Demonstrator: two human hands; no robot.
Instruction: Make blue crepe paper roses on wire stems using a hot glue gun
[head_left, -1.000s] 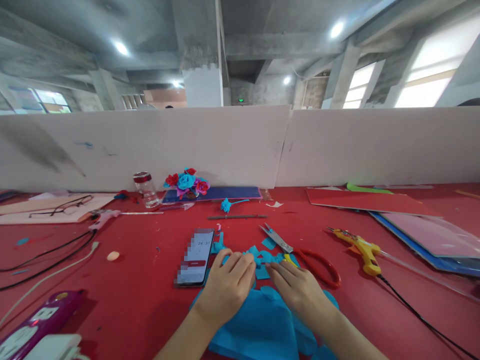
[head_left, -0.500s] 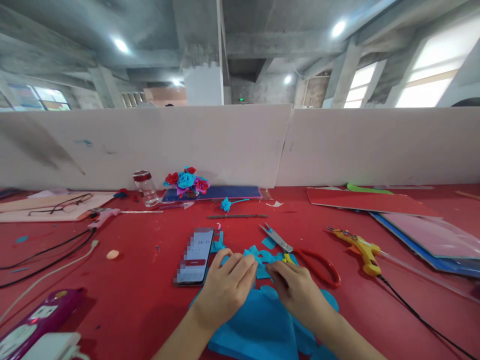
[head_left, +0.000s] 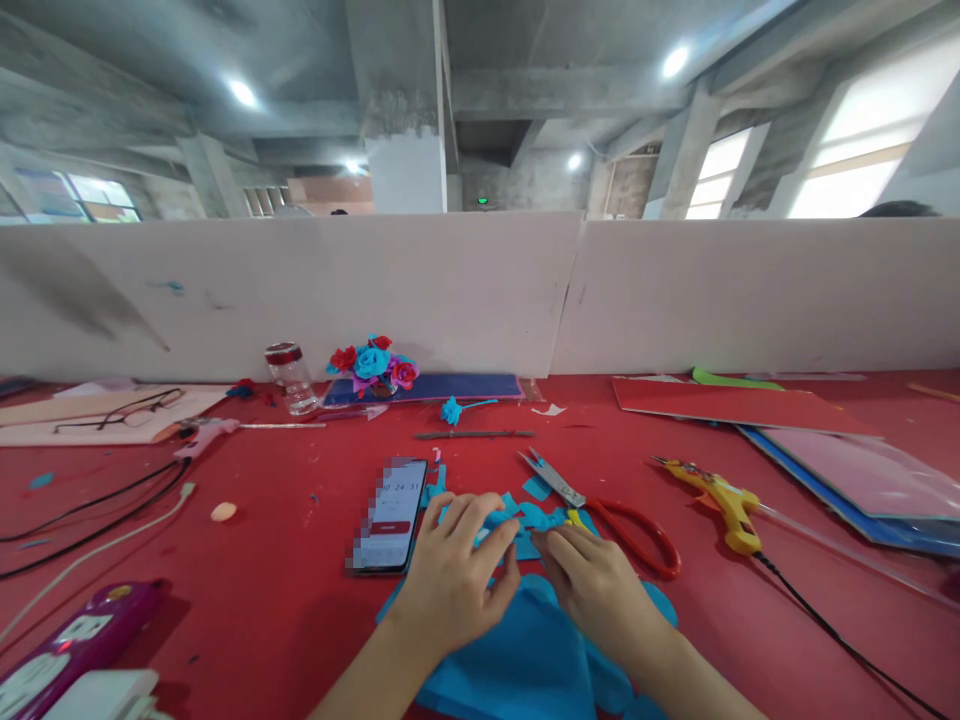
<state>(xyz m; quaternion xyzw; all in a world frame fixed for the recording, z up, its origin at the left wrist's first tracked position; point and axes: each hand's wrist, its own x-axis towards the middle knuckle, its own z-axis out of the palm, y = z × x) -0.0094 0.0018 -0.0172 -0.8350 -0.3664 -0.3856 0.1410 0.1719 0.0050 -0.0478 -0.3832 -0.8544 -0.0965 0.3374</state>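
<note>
My left hand (head_left: 459,575) is over the blue paper, its fingers bent and apart, the thumb standing off from the index finger. To its right, my right hand (head_left: 596,580) has its fingertips pressed together; whatever they pinch is hidden. Under both hands lies a large sheet of blue paper (head_left: 517,660), with small blue scraps (head_left: 534,515) just beyond the fingers. Scissors with red handles (head_left: 637,535) rest beside the right hand, blades partly apart. A phone showing a timer (head_left: 390,510) lies left of the left hand.
A yellow glue gun (head_left: 720,500) with a black cord lies to the right, near coloured sheets (head_left: 862,470). Farther back are a blue paper flower (head_left: 451,410), a flower bunch (head_left: 373,362) and a glass jar (head_left: 292,378). A purple power strip (head_left: 97,630) is at front left.
My left hand's fingers have spread, and its thumb has come away from the index finger. The right hand stays pinched in nearly the same spot.
</note>
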